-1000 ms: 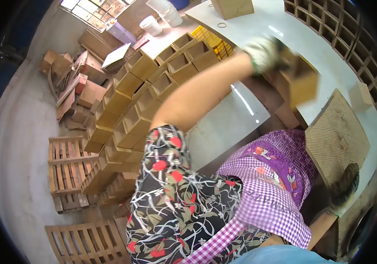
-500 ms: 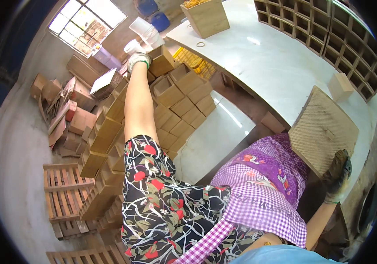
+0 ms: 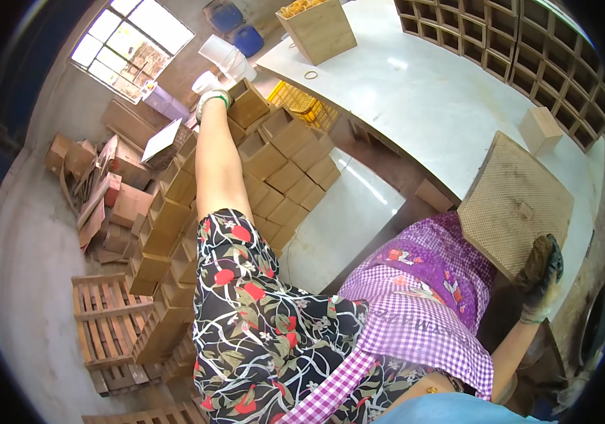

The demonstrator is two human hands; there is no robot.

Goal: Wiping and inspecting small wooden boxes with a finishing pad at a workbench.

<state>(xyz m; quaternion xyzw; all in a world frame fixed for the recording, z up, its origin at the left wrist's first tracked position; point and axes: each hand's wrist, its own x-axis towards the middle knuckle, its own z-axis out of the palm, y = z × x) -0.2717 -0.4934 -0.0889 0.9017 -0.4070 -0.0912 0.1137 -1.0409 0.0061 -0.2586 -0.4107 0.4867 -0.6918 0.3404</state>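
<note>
Head view: the left hand [image 3: 212, 104], in a pale glove with a green cuff, reaches out well to the left of the white table [image 3: 415, 99]. An open wooden box [image 3: 251, 107] lies right beside that glove, on its table-facing side, at the far end of the stacked boxes [image 3: 285, 159] left of the table. The fingers are hidden, so I cannot tell whether they grasp the box or have released it.

At the near right part of the table, the right hand [image 3: 541, 267], in a dark-stained glove, lies against the lower right edge of a textured board [image 3: 514, 201]. The board extends up and left from that glove, partly over the table and partly past its near edge, beside the purple apron [image 3: 423, 311]. Whether the fingers clench the board's edge I cannot tell.

On the table, a pale block [image 3: 541, 134] sits just beyond the board, and a tall wooden bin [image 3: 322, 35] with yellow contents stands at the far left corner.
</note>
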